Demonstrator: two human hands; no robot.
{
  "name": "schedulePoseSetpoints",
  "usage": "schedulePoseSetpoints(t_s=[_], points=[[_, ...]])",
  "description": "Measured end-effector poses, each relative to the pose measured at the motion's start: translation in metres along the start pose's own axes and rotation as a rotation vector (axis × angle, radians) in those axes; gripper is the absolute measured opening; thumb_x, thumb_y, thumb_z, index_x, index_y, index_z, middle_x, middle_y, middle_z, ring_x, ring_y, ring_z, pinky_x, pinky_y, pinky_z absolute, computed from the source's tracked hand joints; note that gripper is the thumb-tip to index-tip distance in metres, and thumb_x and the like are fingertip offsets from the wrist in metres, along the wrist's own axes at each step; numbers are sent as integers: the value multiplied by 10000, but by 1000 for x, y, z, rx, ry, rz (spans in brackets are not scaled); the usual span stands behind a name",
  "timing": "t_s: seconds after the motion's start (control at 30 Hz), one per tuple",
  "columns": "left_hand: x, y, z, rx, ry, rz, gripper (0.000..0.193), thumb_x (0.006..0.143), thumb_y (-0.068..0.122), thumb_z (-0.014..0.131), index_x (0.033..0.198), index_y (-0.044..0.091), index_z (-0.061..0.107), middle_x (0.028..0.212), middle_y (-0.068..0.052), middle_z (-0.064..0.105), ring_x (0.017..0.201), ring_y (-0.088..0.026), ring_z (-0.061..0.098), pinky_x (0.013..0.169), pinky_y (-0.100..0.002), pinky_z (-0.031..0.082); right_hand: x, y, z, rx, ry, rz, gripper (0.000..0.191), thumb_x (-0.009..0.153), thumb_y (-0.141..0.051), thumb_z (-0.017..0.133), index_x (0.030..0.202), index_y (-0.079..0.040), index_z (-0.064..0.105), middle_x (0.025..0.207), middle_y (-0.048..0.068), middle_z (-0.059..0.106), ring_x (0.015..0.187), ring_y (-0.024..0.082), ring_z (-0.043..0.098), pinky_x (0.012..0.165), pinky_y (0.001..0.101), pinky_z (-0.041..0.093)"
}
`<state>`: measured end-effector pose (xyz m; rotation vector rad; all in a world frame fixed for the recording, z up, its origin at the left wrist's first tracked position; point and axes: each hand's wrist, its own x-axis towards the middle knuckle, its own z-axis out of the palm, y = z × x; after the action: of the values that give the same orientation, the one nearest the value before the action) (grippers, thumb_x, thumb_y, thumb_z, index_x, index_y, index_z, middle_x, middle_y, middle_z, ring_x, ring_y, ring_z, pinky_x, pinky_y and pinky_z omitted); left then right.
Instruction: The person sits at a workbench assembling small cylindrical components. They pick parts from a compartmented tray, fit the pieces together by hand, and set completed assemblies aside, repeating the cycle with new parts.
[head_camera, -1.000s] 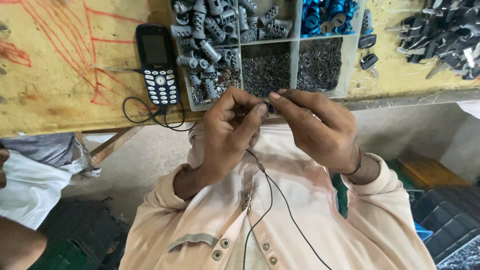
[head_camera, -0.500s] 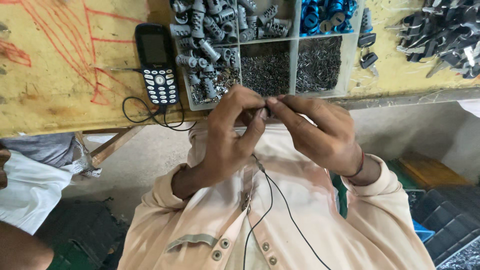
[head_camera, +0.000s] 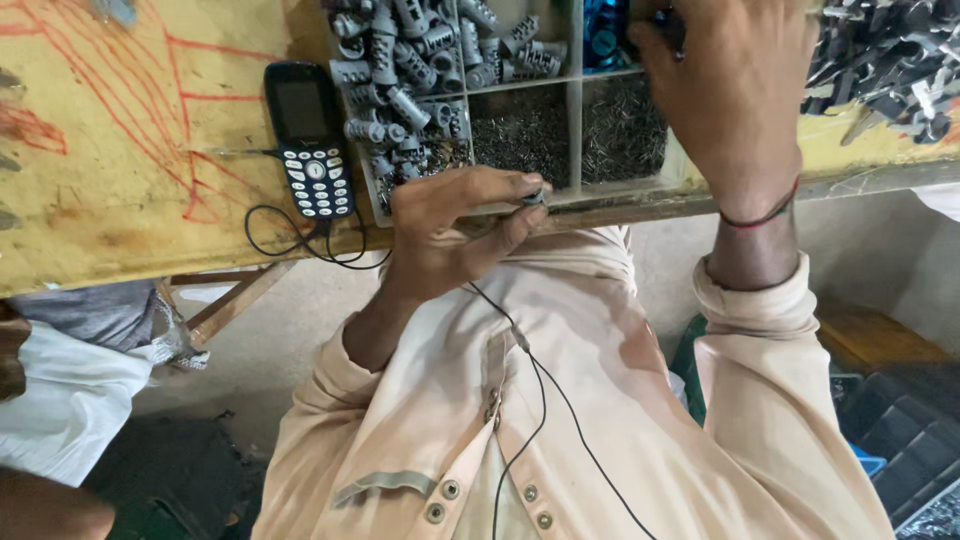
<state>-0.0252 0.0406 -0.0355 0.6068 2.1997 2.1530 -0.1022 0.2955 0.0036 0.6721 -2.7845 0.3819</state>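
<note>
Hands apart now: right hand up over tray, left hand unmoved

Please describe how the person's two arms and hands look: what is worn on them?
Both hands are bare, without gloves. The left hand comes out of a pale peach long sleeve pushed up the forearm. The right hand has a thin red and dark thread band at the wrist, above a same-coloured sleeve cuff. The cloth looks slightly stained.

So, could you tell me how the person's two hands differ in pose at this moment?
The left hand is curled at the bench edge, pinching a small dark part; the right hand reaches over the divided tray, fingers hidden. The left is lower, the right higher. Both wear pale sleeves.
</note>
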Motion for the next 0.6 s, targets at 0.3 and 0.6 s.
schedulePoseSetpoints(t_s=[0.3,0.6], points=[[3,1,-2,25,-41,-4,186,937,57,820,1095,23,727,1042,-130,776,876,-181,781,761,-291,631,-14,16,19,-91,-36,-4,260,947,-104,744,1164,-49,611,1024,146,607,989,367,566,832,477,426],[1,3,-2,43,-45,-36,157,953,68,821,1079,47,728,1061,-109,782,909,-180,788,781,-291,639,-7,12,9,80,-22,5,218,985,-82,736,1154,-32,607,1108,149,628,1017,365,569,890,475,427]])
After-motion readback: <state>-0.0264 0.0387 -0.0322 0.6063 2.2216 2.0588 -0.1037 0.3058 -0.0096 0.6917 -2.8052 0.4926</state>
